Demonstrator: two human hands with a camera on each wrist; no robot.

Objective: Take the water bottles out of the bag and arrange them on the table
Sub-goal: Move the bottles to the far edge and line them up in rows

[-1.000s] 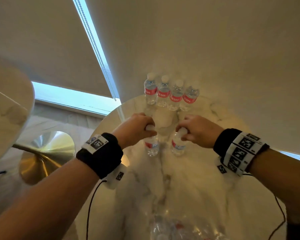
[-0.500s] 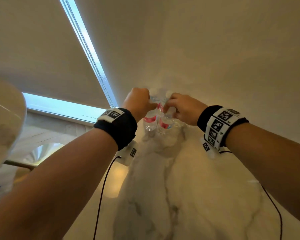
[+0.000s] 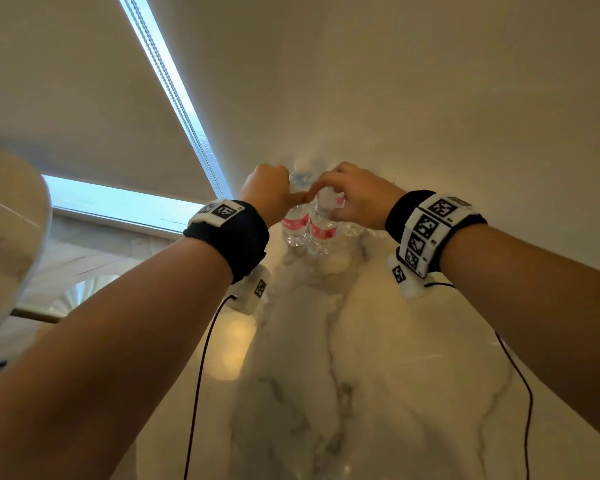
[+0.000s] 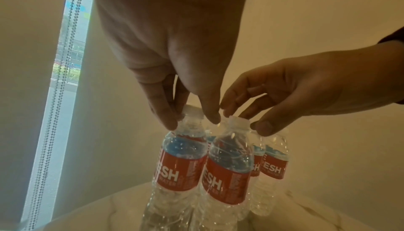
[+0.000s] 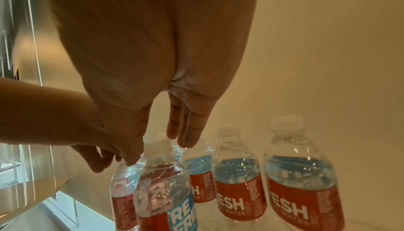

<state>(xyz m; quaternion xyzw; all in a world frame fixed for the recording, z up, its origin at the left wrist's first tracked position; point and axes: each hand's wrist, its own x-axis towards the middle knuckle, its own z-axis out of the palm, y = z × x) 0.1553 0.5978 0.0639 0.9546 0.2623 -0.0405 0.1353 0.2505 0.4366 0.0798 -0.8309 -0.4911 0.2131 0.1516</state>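
Two clear water bottles with red labels stand side by side at the far end of the marble table. My left hand pinches the neck of the left bottle just under its white cap. My right hand holds the right bottle by its cap, thumb on one side and fingers on the other. Both bottoms rest on the table. Right behind them stands a row of several more bottles. The bag is not in view.
A wall rises close behind the bottle row. A window strip with a bead chain runs up on the left. Part of a second round marble table shows at the left edge. Thin black cables hang from both wrists over the table.
Both hands carried their bottles from the middle of the table to the far end and set them down in front of the row. The bag has dropped out of the head view.
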